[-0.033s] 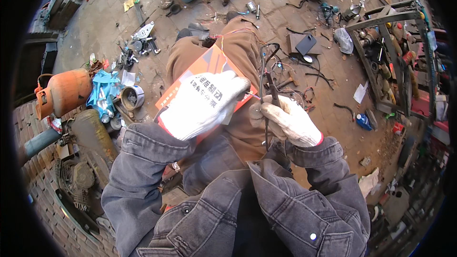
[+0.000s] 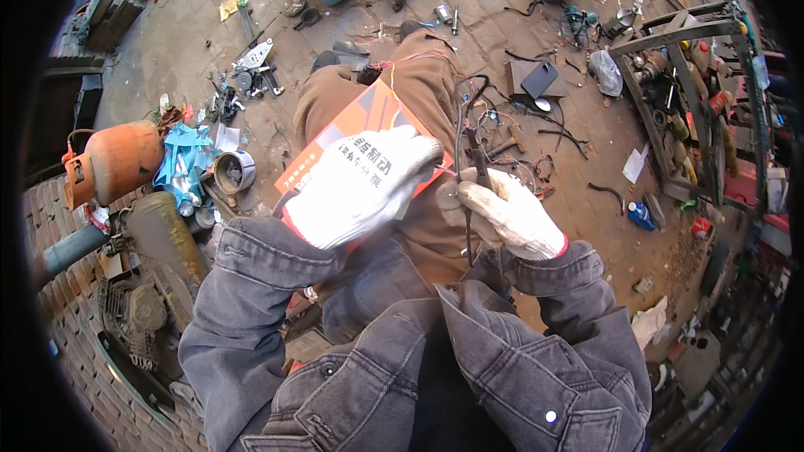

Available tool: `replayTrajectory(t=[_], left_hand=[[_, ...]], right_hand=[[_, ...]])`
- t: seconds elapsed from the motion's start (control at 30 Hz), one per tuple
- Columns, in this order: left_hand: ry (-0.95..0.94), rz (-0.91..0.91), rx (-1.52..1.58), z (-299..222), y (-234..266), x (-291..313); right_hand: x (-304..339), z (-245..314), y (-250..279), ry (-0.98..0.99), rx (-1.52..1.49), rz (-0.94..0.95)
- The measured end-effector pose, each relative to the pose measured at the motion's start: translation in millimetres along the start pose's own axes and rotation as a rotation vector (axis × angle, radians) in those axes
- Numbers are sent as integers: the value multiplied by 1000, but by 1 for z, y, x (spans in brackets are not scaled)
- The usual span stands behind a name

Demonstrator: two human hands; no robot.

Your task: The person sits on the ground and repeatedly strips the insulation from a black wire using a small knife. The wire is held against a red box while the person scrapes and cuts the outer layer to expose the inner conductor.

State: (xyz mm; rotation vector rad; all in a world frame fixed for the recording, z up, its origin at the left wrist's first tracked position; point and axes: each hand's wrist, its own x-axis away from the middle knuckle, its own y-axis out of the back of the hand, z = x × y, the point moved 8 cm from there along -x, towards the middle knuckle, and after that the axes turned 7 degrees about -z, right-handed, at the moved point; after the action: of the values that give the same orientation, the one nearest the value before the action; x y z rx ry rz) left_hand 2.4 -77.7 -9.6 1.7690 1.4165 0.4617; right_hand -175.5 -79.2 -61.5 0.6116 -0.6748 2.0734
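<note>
Basically thin blk cable (image 2: pixel 459 136), bent

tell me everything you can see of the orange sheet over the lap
The orange sheet looks like flat printed card, orange-red with grey angular shapes toward its far corner and small white printing near its left edge. It sits at a slant over the brown trousers, one corner pointing away from the person. The gloved left hand hides much of it; whether they touch cannot be told. A thin yellowish wire passes over its far corner.
</note>
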Motion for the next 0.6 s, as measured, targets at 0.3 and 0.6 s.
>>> replayTrajectory(t=[0.3, 0.6], left_hand=[[-289, 99, 342, -41, 21, 21], [-112, 288, 671, -44, 27, 36]], right_hand=[[37, 7, -42, -79, -320, 97], [50, 9, -16, -231, -302, 41]])
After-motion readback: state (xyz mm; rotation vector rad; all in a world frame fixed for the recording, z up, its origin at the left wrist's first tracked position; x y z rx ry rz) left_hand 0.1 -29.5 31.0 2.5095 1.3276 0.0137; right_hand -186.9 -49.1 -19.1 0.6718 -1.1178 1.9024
